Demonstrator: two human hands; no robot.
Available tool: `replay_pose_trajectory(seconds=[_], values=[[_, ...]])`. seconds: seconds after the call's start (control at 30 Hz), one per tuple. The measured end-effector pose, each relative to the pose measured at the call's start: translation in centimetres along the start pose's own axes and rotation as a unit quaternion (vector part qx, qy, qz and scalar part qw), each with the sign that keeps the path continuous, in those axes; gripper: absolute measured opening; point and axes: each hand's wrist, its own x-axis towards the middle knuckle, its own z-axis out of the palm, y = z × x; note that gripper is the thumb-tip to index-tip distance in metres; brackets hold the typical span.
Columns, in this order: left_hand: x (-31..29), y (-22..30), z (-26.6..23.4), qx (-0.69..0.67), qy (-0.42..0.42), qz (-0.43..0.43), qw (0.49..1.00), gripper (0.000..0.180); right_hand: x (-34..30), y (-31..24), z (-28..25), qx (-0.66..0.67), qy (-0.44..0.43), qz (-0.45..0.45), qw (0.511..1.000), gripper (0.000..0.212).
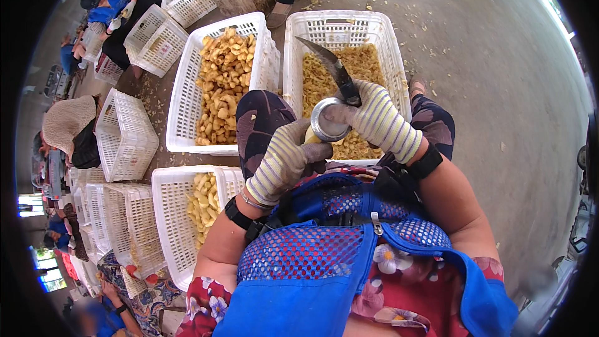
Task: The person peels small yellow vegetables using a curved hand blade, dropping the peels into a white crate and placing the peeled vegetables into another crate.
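Above the near end of the peelings crate [292, 56], a curved knife [337, 70] was gripped by its handle in the right hand [379, 118], with a round metal piece [331, 130] at its thumb; over that crate's near left corner, a yellow ginger root [310, 136] was held, mostly hidden, in the closed left hand [284, 156]; it was judged firm, light, perhaps slippery, best pinched at its end.

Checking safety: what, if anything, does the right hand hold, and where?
The knife, by its handle; any hold on the round metal piece is unclear.
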Motion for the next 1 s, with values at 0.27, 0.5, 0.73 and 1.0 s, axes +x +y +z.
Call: replay_pose_trajectory(seconds=[0.27,0.5,0.73,1.0], values=[[-1.0,-2.9,-5.9,-0.006,0.019,0.058,0.998,0.049,3.9,6.3,-3.2,0.029,0.222,-0.065,0.972,0.021],[-0.5,-3.3,-5.2,0.167,0.081,0.092,0.978,0.044,1.9,2.4,3.6,-0.046,0.061,-0.085,0.993,0.035],[-1.7,-1.3,-5.1,0.043,0.016,0.061,0.997,0.049,7.2,7.8,-1.0,-0.226,0.182,-0.092,0.952,0.034],[-1.8,-2.2,-5.2,-0.097,-0.029,0.003,0.995,0.052,2.9,4.6,2.0,0.061,-0.026,-0.005,0.998,0.040]])
